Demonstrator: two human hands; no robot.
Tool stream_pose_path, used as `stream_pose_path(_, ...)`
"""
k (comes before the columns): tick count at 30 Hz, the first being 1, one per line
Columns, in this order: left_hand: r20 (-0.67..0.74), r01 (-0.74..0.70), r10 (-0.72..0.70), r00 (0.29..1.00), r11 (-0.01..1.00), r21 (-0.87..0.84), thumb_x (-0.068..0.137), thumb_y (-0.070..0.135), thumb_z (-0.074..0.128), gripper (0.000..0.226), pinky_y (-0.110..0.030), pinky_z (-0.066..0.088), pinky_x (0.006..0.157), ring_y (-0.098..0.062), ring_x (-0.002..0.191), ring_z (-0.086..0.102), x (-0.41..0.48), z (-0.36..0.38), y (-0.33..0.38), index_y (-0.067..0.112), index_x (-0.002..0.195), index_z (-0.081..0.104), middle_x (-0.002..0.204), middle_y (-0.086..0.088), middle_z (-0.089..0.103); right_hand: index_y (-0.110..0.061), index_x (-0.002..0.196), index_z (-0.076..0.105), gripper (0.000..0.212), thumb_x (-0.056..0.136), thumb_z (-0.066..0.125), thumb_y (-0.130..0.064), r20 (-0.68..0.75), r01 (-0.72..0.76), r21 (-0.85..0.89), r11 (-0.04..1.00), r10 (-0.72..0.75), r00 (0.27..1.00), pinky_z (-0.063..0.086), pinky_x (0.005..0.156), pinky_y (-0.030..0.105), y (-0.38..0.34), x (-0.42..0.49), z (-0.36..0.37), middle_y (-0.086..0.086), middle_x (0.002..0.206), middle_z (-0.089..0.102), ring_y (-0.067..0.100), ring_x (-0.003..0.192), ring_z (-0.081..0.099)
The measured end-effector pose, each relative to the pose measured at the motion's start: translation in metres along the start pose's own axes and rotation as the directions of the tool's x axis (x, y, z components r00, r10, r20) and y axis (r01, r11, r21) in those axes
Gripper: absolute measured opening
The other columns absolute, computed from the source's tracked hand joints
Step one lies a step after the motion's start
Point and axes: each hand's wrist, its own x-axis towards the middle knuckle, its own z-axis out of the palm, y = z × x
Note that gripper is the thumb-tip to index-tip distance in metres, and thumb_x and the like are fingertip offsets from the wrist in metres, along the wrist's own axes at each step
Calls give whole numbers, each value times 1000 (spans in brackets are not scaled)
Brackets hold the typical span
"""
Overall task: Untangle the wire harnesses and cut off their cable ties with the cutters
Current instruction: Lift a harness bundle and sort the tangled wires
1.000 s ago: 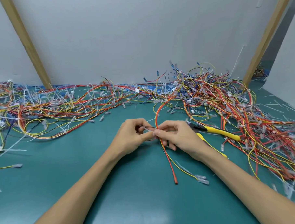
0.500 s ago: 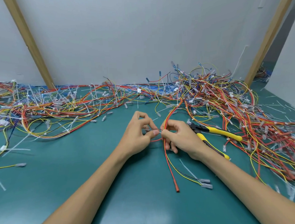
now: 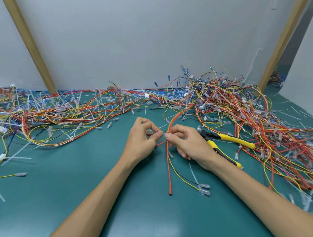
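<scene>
Left hand (image 3: 142, 139) and right hand (image 3: 190, 146) meet just left of the yellow-handled cutters (image 3: 231, 138), which lie on the green desk (image 3: 65, 185); each grip pinches the thin dark wire (image 3: 161, 131) of the orange harness (image 3: 168, 162) between thumb and forefinger, with the tangled harness pile (image 3: 241, 111) behind and to the right of the cutters.

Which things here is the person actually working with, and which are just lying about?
Job in hand: left hand and right hand pinching a thin wire; orange wire between them; yellow cutters, untouched beside the right hand.
Lying about: wire heap along the wall; loose cable ties; wooden posts.
</scene>
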Motion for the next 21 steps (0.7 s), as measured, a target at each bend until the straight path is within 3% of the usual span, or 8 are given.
stream_pose_path(2,-15,28,-29,999,997,-76,91,15,71,17,-19,45,78,-13,89,66,0,-4,-3,24,78,64,111,-1,51,-15,103,66,13,100,61,-27,14,13,18,1000,-14,1000,30,35,18,1,-1,-3,0,79,69,11,37,41)
stream_pose_path(5,-55,52,-62,997,984,-171,92,15,70,14,-19,46,76,-16,86,63,1,-4,-3,22,81,65,108,3,52,-16,105,70,20,105,52,-23,53,27,-21,999,-26,998,33,34,18,0,-2,-5,-5,86,71,8,38,43)
stream_pose_path(10,-107,95,-135,985,943,-319,95,10,65,13,-11,43,60,4,62,58,4,-6,-5,16,84,63,111,-13,56,-16,103,74,27,105,49,-25,149,13,-98,995,2,989,34,36,18,-5,-5,-4,-2,87,75,8,39,43)
stream_pose_path(17,-110,166,-225,968,905,-392,96,14,64,8,-13,41,57,-2,58,50,4,-11,-5,12,89,62,95,-9,52,-11,98,74,29,106,47,-18,161,-30,59,998,20,987,37,40,18,-9,-7,-8,2,78,72,11,45,49)
stream_pose_path(21,-100,176,-234,967,899,-402,96,16,65,9,-16,43,59,1,57,52,4,-12,-6,11,90,63,91,-5,53,-8,92,72,31,106,46,-19,57,-51,224,973,39,998,36,37,17,-10,-7,-7,4,70,67,10,44,50)
